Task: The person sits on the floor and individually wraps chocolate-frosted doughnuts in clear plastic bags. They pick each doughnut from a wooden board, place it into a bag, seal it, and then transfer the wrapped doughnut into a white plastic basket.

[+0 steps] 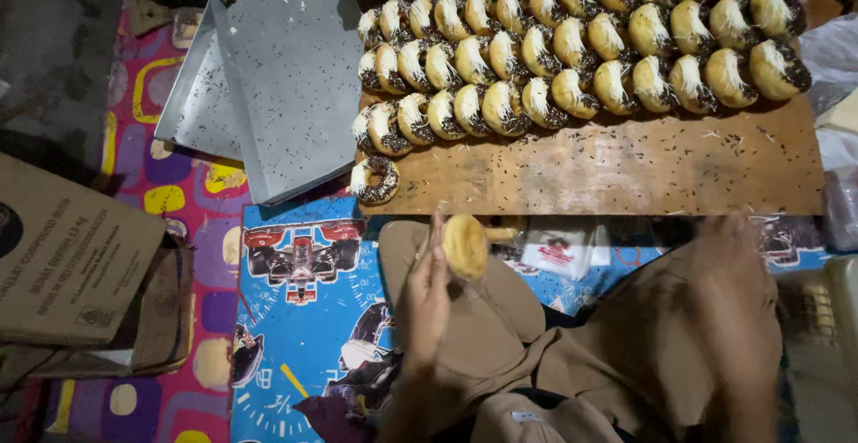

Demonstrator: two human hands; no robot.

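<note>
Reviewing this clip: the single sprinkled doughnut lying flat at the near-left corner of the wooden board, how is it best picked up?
Probably by its plain outer rim, from above. The lone doughnut lies flat on the wooden board, topping up, so a sideways grip on the bare edges would spare the sprinkles. Come from the near or left side: the leaning doughnut rows crowd its far side. The left hand already holds a plain doughnut.

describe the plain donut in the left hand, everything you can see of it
The plain donut is a round, pale golden-brown bun with no topping showing, unlike the chocolate-sprinkled rows on the wooden board above it. Its surface looks smooth, matte and soft. It is held upright on edge, its broad face towards the camera, so any hole cannot be made out. The left hand grips it from the left, with the fingers against its side. It hangs over the person's lap, just below the board's near edge, touching nothing else.
</note>
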